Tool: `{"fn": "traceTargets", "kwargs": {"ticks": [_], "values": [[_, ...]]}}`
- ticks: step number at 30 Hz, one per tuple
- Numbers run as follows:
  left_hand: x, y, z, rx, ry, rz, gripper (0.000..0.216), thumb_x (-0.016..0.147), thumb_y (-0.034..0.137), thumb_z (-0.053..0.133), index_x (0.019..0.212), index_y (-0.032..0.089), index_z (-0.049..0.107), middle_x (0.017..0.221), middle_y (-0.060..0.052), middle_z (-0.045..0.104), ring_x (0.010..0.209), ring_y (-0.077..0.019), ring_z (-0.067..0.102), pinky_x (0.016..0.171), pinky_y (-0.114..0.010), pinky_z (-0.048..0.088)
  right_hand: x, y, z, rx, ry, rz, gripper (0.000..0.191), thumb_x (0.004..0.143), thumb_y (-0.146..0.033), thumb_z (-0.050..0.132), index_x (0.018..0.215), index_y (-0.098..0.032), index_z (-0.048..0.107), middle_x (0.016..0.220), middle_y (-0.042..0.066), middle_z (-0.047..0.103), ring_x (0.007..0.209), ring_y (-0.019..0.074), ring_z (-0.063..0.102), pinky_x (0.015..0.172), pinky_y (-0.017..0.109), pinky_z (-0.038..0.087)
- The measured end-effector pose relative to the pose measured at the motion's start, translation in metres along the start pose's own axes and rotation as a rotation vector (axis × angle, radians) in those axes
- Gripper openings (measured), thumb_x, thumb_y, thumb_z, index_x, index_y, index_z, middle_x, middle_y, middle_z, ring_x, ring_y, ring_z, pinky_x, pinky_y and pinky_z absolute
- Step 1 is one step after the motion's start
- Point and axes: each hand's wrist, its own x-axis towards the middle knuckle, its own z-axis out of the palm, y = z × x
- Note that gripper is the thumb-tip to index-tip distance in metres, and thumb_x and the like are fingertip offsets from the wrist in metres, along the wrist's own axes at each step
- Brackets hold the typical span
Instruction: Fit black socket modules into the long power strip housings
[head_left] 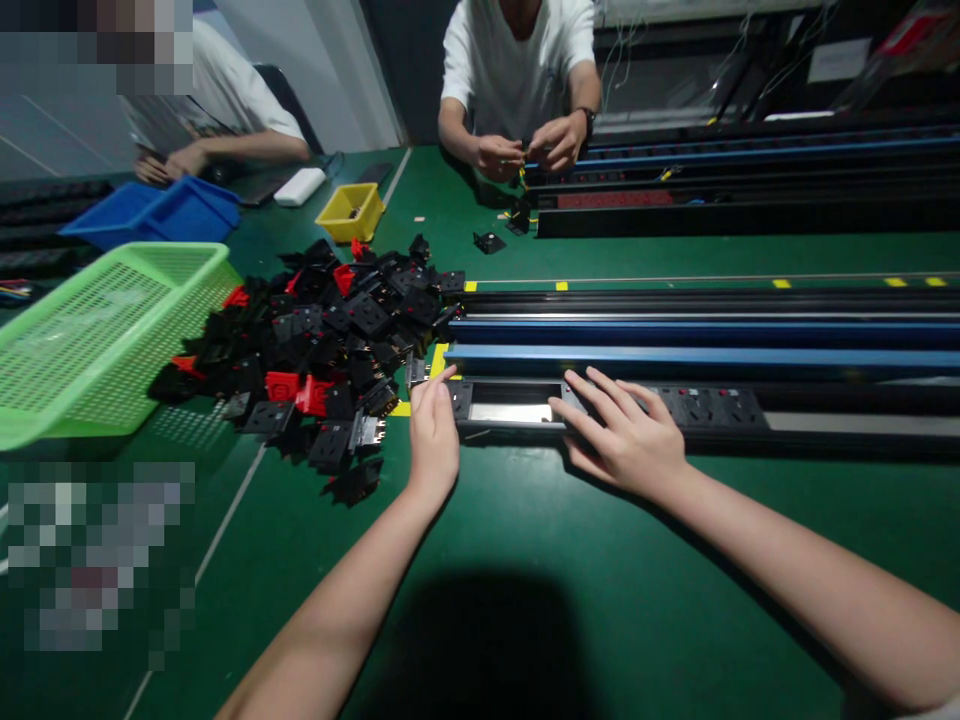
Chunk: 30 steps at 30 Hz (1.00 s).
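Note:
My left hand [435,438] is closed round the left end of a long black channel [510,428], thumb and fingers together beside a black socket module [460,398] in that end. My right hand [622,430] lies open on the channel with its fingers spread, over another socket module [568,392] that it partly hides. Between my hands a bright bare stretch of the channel floor shows. Right of my right hand, more black socket modules [709,406] with small red parts sit in a row. A large heap of loose black socket modules [367,312], some red, lies left of my left hand.
Blue rails [675,358] run behind the channel. A green basket [214,258], a blue bin [199,205] and a yellow bin [352,215] stand left. One co-worker [517,70] handles small parts across the green table [495,600]; another person [247,100] sits at the far left.

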Motion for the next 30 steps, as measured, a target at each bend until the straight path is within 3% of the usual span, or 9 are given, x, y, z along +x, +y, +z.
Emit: {"fn": "traceTargets", "kwargs": {"ticks": [8,16,24,30], "values": [[-0.0033,0.0013,0.0023,0.002,-0.137,0.081,0.051,0.098,0.047,0.044,0.141,0.021,0.054,0.131,-0.012,0.059,0.129,-0.0241,0.052,0.115,-0.042,0.037,0.001,-0.0008,0.0001,0.012,0.008,0.014,0.052,0.09,-0.041,0.063,0.14,-0.03,0.056,0.152,0.007,0.047,0.138,0.0279,0.048,0.108,0.041,0.035],[0.0007,-0.002,0.0028,0.055,-0.178,0.14,0.06,0.088,0.048,0.06,0.144,0.025,0.052,0.128,-0.01,0.05,0.129,-0.0246,0.047,0.115,-0.043,0.034,0.0024,-0.0013,-0.0007,0.03,0.016,0.027,0.049,0.089,-0.04,0.063,0.137,-0.029,0.059,0.15,0.008,0.049,0.135,0.029,0.051,0.107,0.042,0.036],[-0.001,-0.0019,0.0021,-0.067,-0.225,0.008,0.069,0.086,0.054,0.063,0.145,0.02,0.05,0.093,-0.006,0.062,0.087,-0.0206,0.06,0.083,-0.035,0.048,0.0013,-0.0011,0.0004,0.019,0.006,0.025,0.05,0.091,-0.041,0.061,0.139,-0.029,0.057,0.151,0.008,0.048,0.137,0.0283,0.049,0.108,0.041,0.034],[-0.0035,-0.0011,0.0056,-0.145,-0.136,0.041,0.06,0.083,0.044,0.07,0.133,0.02,0.047,0.075,0.005,0.049,0.066,-0.0115,0.05,0.067,-0.025,0.043,0.0015,-0.0007,-0.0003,0.015,-0.016,0.02,0.053,0.093,-0.041,0.058,0.144,-0.028,0.052,0.153,0.008,0.046,0.139,0.0285,0.046,0.109,0.041,0.032]]}}
